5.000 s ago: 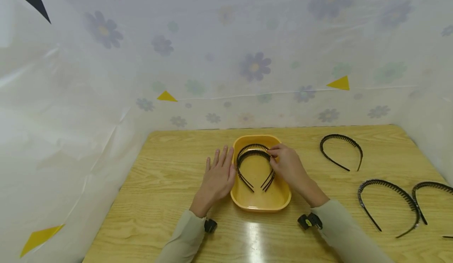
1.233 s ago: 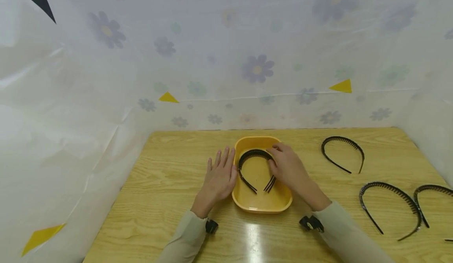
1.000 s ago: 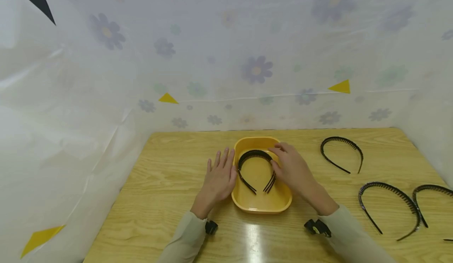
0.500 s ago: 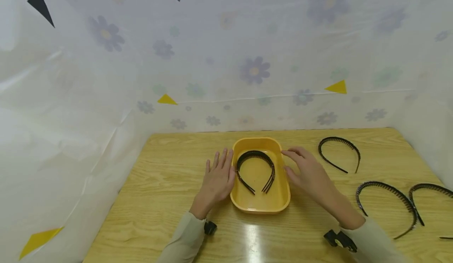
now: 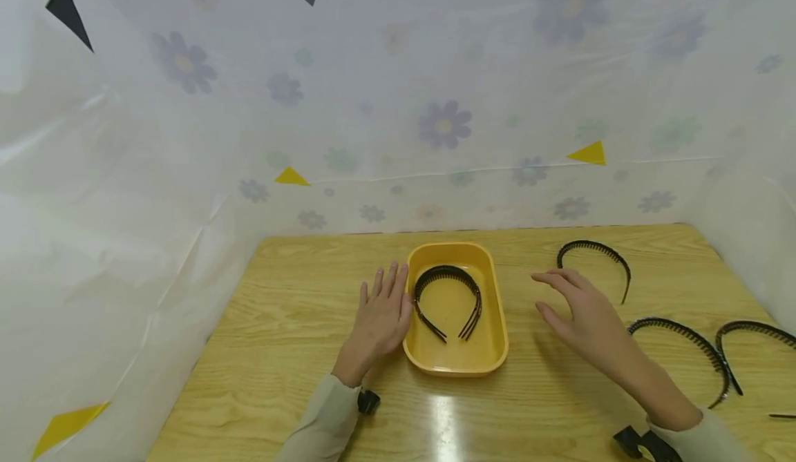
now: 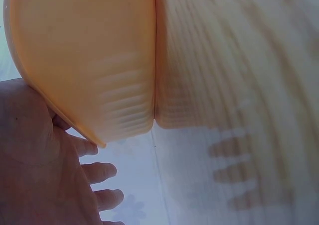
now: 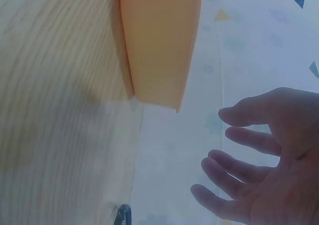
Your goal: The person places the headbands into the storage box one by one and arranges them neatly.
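Observation:
Several black toothed headbands (image 5: 446,273) lie nested inside a yellow plastic tray (image 5: 457,369) in the middle of the table. Along the tray's left rim rests my left hand (image 5: 377,318), its fingers straight; the left wrist view shows this hand (image 6: 45,155) against the tray's outer wall (image 6: 84,60). My right hand (image 5: 587,320) is in the air to the right of the tray, fingers spread and holding nothing. Behind it, partly covered, lies a loose black headband (image 5: 597,245) on the table. The right wrist view shows the same hand (image 7: 264,155) with thumb and fingers apart.
Farther right on the wooden table (image 5: 298,282) lie another headband (image 5: 684,331), partly behind my right arm, and one more (image 5: 755,325) touching it. The tip of a dark thin piece (image 5: 782,416) shows at the right edge. A flowered white sheet (image 5: 398,103) hangs behind the table.
The headbands in the tray were pushed closer together. My right hand then let go and moved right, out of the tray toward the loose headbands. My left hand stayed at the rim.

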